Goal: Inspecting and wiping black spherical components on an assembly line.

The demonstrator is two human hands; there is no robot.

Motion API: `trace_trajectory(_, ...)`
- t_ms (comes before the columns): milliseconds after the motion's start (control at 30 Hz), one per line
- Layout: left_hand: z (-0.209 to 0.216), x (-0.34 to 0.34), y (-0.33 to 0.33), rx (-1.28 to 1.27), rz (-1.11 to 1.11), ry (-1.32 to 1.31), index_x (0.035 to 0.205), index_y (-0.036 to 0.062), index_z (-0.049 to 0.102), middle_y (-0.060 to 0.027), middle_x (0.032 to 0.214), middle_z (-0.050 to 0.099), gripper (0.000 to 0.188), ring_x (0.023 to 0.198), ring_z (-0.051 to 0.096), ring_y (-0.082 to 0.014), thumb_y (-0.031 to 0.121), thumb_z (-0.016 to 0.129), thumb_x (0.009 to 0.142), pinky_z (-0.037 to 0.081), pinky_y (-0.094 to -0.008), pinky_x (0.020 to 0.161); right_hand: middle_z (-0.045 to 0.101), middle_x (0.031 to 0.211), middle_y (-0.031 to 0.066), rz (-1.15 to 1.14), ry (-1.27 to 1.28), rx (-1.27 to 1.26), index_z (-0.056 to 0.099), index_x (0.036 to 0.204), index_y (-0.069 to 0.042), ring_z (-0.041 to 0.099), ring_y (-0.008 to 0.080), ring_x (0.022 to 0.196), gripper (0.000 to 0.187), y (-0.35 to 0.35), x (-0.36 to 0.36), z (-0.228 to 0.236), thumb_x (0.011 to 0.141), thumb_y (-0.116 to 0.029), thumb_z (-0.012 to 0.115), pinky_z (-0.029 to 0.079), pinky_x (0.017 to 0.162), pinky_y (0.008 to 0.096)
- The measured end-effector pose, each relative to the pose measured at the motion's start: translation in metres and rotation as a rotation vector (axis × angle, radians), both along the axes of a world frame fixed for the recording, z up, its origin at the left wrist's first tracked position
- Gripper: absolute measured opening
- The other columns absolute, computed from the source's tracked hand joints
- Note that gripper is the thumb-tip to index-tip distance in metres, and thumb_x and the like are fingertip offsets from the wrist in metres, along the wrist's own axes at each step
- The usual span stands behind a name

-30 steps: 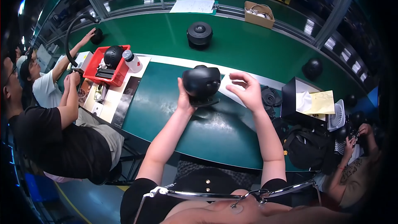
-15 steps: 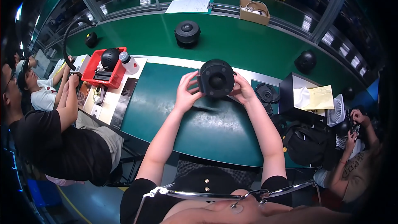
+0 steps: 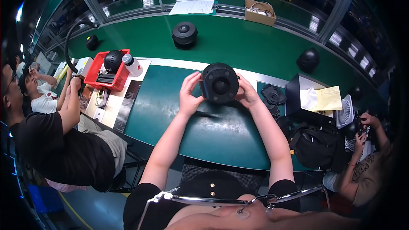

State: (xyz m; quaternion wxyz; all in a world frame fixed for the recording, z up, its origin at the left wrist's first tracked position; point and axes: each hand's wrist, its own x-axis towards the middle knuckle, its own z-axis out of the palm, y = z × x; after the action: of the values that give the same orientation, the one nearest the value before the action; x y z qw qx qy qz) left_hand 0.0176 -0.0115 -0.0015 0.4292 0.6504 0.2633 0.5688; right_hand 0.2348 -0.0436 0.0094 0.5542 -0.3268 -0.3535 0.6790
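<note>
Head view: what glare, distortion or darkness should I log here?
Head view: whitish glare on the dark green table mat, below the round black housing between the left hand and right hand; head view: fisheye distortion bows the edges of the green conveyor belt; head view: corners fall to black, and the housing's dark centre shows little detail.

Black round housing: far side turned out of sight.
Right hand: fingertips hidden behind the housing.
Clipboard sheet: marks too small to read.
Black box: contents mostly covered by yellow paper.
Co-worker at right: head lost in the dark rim.
</note>
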Motion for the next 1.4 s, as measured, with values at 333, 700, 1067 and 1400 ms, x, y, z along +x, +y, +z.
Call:
trace_trajectory(333,-0.006,-0.001,-0.001,0.14,0.221,0.167,0.112,0.004,0.052,-0.0116,0.125,0.043,0.054,0.118,0.047,-0.0246,0.002,0.076,0.063,0.045,-0.034,0.095,0.051,0.129,0.0155,-0.288,-1.517,0.407,0.05,0.129,-0.01,0.042,0.0346,0.124,0.068,-0.001,0.044,0.005,0.068,-0.027,0.074,0.035,0.101,0.0471)
trace_trajectory(700,-0.015,0.006,-0.002,0.208,0.279,0.256,0.103,0.0053,0.053,-0.0168,0.128,0.047,0.046,0.119,0.048,-0.0319,0.007,0.075,0.061,0.041,-0.0388,0.097,0.06,0.116,0.0177,-0.324,-0.728,0.254,0.056,0.082,-0.001,0.061,0.0191,0.097,0.008,0.014,0.041,-0.006,0.082,-0.009,0.059,0.047,0.084,0.0305)
trace_trajectory(1067,-0.018,0.004,-0.006,0.297,0.25,0.35,0.111,0.0005,0.054,-0.0223,0.13,0.048,0.052,0.126,0.043,-0.0323,0.002,0.071,0.062,0.037,-0.0388,0.103,0.054,0.125,0.0151,-0.652,-1.206,0.851,0.06,0.117,-0.006,0.045,0.0304,0.124,0.036,-0.014,-0.069,0.009,0.082,-0.001,0.057,0.037,0.101,0.0434)
trace_trajectory(1400,-0.013,0.007,0.0,0.119,0.17,0.211,0.105,-0.0005,0.056,-0.024,0.129,0.049,0.047,0.126,0.043,-0.0338,0.005,0.073,0.061,0.037,-0.0388,0.102,0.066,0.104,0.0079,-0.448,-1.336,1.124,0.067,0.099,-0.006,0.062,0.0255,0.102,0.029,-0.036,-0.03,0.008,0.073,0.0,0.058,0.05,0.088,0.0389)
